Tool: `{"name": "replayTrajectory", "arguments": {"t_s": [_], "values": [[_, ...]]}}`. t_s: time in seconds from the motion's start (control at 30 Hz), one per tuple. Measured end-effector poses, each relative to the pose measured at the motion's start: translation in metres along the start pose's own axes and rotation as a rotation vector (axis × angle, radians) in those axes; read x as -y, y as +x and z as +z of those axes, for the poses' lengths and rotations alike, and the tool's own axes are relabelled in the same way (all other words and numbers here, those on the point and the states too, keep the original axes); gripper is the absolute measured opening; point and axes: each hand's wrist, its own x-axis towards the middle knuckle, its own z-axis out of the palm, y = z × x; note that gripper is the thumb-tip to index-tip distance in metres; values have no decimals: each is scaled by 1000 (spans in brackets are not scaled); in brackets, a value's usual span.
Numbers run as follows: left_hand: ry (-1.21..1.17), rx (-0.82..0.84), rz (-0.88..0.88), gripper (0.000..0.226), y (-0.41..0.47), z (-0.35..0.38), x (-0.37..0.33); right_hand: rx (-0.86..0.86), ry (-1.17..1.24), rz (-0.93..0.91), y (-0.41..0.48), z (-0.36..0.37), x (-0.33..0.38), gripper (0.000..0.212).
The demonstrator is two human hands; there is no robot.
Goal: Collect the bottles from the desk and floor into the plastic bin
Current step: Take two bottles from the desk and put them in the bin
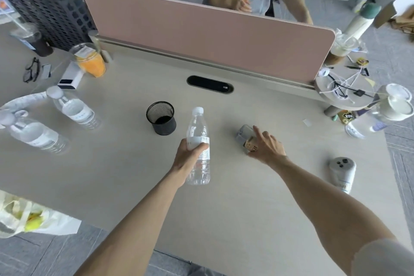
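Note:
My left hand (190, 154) grips a clear water bottle (198, 132) with a white cap, upright near the middle of the desk (224, 208). My right hand (267, 145) closes on a small lying bottle (244, 134) with a brown label; its fingers curl over it. Two more clear water bottles (74, 107) (33, 132) stand at the left. A white bottle (342, 170) lies at the right. Another clear bottle with a white lid (378, 116) leans at the right edge. No plastic bin is in view.
A black mesh pen cup (162, 117) stands just left of the held bottle. A pink divider (201, 29) closes off the back, with a person seated behind it. An orange drink cup (90, 60), glasses (31, 69) and bags sit at the left; a small cluttered shelf (345, 89) at the right.

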Motion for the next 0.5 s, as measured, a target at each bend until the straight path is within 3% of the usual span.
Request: {"name": "replayTrajectory", "arguments": {"t_s": [0.1,0.27,0.5], "values": [[23,11,19,17,6,1,-4,-9,214,104,-9,-10,9,89],[46,57,19,28,8,9,-13,-223,737,232,-60,-32,24,70],[114,226,43,42,-21,68,-23,-346,1290,352,-150,-46,3,43]]}}
